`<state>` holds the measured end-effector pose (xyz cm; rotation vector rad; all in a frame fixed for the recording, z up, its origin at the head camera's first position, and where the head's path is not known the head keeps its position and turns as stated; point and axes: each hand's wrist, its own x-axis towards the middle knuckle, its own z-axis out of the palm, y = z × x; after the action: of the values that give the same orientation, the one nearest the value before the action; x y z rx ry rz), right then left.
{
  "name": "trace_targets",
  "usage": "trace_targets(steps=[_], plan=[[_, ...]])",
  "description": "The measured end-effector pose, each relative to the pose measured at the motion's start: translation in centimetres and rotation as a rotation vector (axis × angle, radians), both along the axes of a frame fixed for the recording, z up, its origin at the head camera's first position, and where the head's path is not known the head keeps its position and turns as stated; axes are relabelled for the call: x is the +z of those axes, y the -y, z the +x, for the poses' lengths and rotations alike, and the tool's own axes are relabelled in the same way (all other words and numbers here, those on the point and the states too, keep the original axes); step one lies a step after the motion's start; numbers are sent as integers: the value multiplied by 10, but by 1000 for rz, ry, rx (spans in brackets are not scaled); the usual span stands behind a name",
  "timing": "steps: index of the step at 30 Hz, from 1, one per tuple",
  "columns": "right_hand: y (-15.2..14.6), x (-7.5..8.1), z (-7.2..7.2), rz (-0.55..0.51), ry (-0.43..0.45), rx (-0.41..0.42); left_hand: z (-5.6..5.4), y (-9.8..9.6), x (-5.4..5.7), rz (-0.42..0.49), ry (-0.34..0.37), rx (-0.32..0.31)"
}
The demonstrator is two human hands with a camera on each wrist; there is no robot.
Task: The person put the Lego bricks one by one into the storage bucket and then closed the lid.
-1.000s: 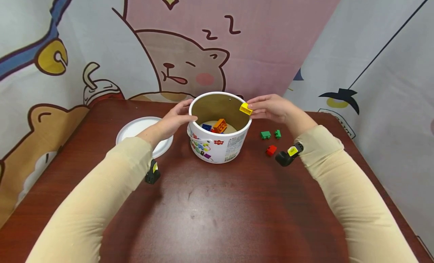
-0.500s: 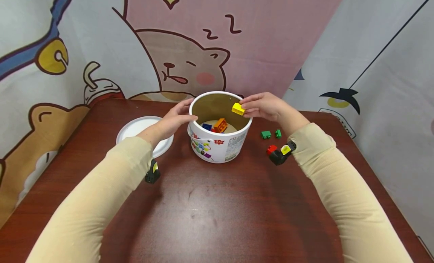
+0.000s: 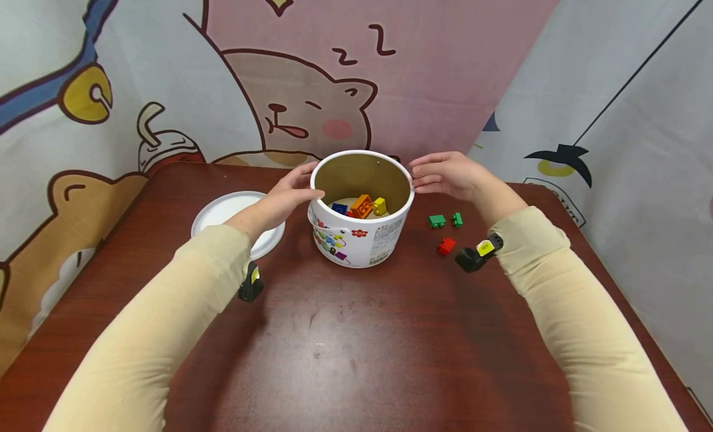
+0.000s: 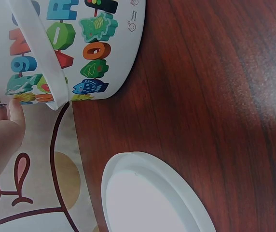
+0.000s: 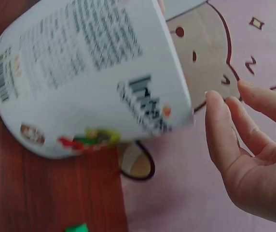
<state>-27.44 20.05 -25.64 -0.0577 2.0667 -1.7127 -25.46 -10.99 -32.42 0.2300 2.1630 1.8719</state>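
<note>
A white toy-block bucket (image 3: 356,249) with printed pictures stands upright on the table. My left hand (image 3: 278,203) holds its left side near the rim, thumb at the front and fingers behind; in the left wrist view the fingertips (image 4: 16,110) meet the outer wall. Inside the bucket lie an orange block (image 3: 362,207), a yellow block (image 3: 379,206) and a blue block (image 3: 340,208), with a bit of red partly hidden. Just outside the right rim is my right hand (image 3: 450,175), fingers loosely bent and holding nothing; the right wrist view shows a gap between thumb and fingers.
A white round lid (image 3: 223,209) lies left of the bucket, partly under the left forearm. To the right are two green blocks (image 3: 437,221) and a red block (image 3: 445,246), close to the right wrist's camera (image 3: 472,257). A printed cloth (image 3: 445,67) hangs behind the table.
My right hand moved the yellow block over the bucket and let it go; it now lies inside beside the orange one. The hand has drawn back rightward past the rim. My left hand stayed put.
</note>
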Motion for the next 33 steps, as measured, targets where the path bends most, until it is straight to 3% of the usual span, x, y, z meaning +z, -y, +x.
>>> trace_targets(steps=[6, 13, 18, 29, 33], plan=[[-35, -20, 4, 5, 58, -10, 0, 0, 0, -1, 0, 2], [-71, -66, 6, 225, 86, 77, 0, 1, 0, 0, -4, -2], [-85, -91, 10, 275, 117, 77, 0, 1, 1, -1, -4, -3], [-89, -120, 18, 394, 127, 16, 0, 1, 0, 8, -9, -3], [-86, -124, 20, 379, 141, 10, 0, 0, -1, 17, -12, -3]])
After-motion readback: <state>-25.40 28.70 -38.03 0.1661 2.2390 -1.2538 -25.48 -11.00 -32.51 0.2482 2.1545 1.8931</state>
